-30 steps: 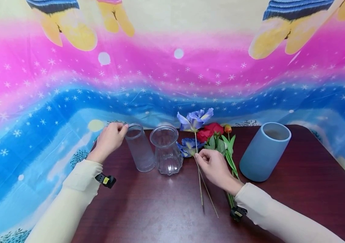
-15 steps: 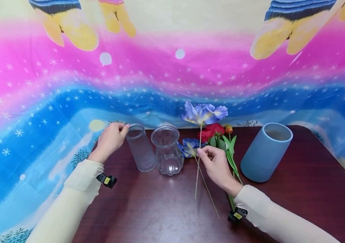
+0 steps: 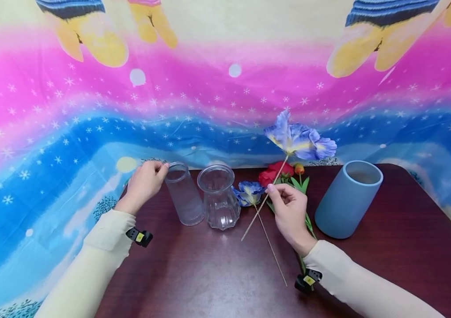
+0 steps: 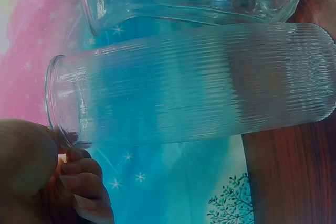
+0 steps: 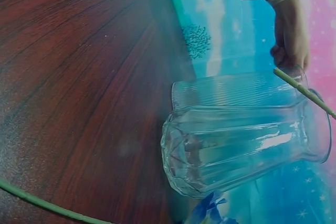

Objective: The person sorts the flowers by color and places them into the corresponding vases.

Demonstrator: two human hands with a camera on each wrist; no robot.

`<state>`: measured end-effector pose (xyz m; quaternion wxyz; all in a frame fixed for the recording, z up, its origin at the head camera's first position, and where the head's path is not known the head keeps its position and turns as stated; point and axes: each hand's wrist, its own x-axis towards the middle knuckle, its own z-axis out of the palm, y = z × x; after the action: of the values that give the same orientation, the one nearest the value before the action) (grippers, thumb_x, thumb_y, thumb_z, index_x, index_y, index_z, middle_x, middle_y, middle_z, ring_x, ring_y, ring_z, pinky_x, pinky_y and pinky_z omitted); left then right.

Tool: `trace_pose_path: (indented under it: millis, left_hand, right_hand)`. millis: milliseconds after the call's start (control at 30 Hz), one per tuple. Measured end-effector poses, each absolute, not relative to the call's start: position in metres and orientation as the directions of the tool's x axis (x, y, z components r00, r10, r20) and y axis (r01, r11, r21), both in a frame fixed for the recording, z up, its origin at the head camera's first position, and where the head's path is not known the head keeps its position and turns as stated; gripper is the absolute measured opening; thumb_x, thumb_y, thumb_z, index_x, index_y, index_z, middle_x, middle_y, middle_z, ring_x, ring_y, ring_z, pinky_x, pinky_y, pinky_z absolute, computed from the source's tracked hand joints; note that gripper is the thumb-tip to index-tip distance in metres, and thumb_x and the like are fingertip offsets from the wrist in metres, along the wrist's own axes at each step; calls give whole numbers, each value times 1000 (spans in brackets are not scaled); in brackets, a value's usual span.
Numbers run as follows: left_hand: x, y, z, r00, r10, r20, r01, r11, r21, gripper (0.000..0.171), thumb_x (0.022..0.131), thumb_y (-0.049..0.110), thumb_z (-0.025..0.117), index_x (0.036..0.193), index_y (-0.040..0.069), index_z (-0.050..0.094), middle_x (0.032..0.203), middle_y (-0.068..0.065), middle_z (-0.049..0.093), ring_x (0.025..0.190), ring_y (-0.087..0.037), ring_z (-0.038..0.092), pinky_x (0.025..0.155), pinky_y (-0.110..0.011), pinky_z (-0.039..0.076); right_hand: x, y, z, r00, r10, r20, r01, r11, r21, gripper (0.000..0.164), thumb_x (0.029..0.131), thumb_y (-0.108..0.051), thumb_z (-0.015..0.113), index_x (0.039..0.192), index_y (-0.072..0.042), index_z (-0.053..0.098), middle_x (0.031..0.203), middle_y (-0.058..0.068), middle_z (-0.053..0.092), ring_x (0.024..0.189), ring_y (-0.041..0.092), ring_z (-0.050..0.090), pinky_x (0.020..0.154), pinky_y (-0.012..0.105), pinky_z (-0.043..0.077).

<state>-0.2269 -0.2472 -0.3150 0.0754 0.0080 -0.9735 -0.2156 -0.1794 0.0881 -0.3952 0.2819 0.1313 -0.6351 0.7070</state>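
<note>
My left hand (image 3: 145, 183) pinches the rim of a tall ribbed clear glass vase (image 4: 173, 87), which stands upright on the table. Between thumb and fingertips, my right hand (image 3: 289, 212) holds a blue-purple iris (image 3: 298, 137) by its thin stem. The bloom leans up to the right and the stem's bare end points down left, raised in front of the vases. In the right wrist view that stem (image 5: 302, 88) overlaps the mouth of the shorter flared glass vase (image 5: 236, 150). A second blue iris (image 3: 249, 193) lies on the table beside this vase.
Behind my right hand lie a red flower (image 3: 274, 173) and an orange tulip (image 3: 299, 168) with green leaves, partly hidden. A blue-grey vase (image 3: 346, 201) stands to the right. The dark wooden table (image 3: 209, 274) ends at a printed cloth backdrop (image 3: 193, 92).
My right hand has lifted the iris up and to the right, tilting its stem from nearly upright to slanting. The left hand stays on the ribbed vase's rim.
</note>
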Motion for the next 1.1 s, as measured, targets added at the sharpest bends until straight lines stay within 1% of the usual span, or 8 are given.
trace_pose_path:
  millis: [67, 200, 300, 367, 433, 600, 800, 1100]
  left_hand:
    - [-227, -247, -315, -988, -49, 144, 16, 906, 423, 46, 107, 38, 45, 67, 15, 42, 61, 0, 41, 61, -22, 43, 57, -34, 32]
    - [-226, -247, -315, -989, -50, 140, 15, 905, 425, 46, 107, 39, 45, 68, 15, 42, 61, 0, 41, 61, -22, 43, 57, -34, 32]
    - [-226, -247, -314, -990, -48, 136, 14, 906, 423, 46, 107, 39, 44, 68, 14, 42, 61, 0, 41, 61, -22, 43, 57, -34, 33]
    - [-226, -247, -314, -990, -47, 135, 14, 906, 422, 46, 107, 39, 44, 68, 14, 42, 61, 0, 41, 61, -22, 43, 57, -34, 33]
    - [-226, -247, -314, -990, -46, 135, 15, 907, 421, 46, 107, 39, 44, 68, 15, 42, 61, 0, 41, 61, -22, 43, 57, -34, 33]
    - [-226, -247, -314, -990, -45, 131, 15, 906, 424, 46, 107, 39, 44, 68, 15, 42, 61, 0, 41, 61, -22, 43, 57, -34, 32]
    - [-226, -247, -314, -990, -42, 132, 19, 904, 428, 46, 107, 38, 44, 68, 15, 42, 60, 0, 40, 60, -22, 42, 57, -33, 32]
    - [-226, -247, -315, -990, -43, 132, 19, 899, 437, 46, 107, 39, 44, 68, 15, 41, 60, 0, 39, 60, -22, 42, 57, -33, 32]
  right_hand:
    - [-178, 88, -393, -794, 242, 558, -583, -39, -812, 18, 96, 4, 62, 85, 18, 64, 69, -14, 67, 55, -6, 46, 51, 14, 36]
    - [-175, 89, -388, -771, 257, 583, -613, -47, -789, 17, 96, 3, 63, 86, 16, 66, 67, -10, 64, 53, -3, 42, 49, 20, 33]
    - [-174, 89, -383, -757, 266, 596, -628, -48, -776, 15, 96, 3, 63, 85, 14, 67, 64, -9, 59, 52, -1, 39, 47, 24, 29]
    - [-173, 89, -379, -750, 276, 601, -636, -50, -770, 15, 95, 4, 63, 85, 14, 67, 62, -11, 57, 51, -1, 38, 46, 24, 28]
    - [-171, 89, -376, -740, 281, 612, -646, -42, -762, 14, 95, 5, 63, 85, 15, 67, 59, -13, 51, 48, 0, 35, 45, 25, 26]
    - [-169, 90, -369, -697, 289, 656, -688, -12, -725, 14, 95, 5, 63, 84, 14, 68, 54, -13, 45, 44, 2, 33, 42, 25, 25]
    - [-168, 90, -363, -662, 312, 681, -719, -11, -695, 22, 96, -2, 65, 82, 16, 65, 54, -11, 46, 46, 5, 33, 45, 23, 26]
    - [-170, 90, -353, -635, 304, 710, -745, 2, -667, 27, 97, -6, 66, 83, 17, 63, 57, -12, 46, 49, 5, 34, 47, 22, 27]
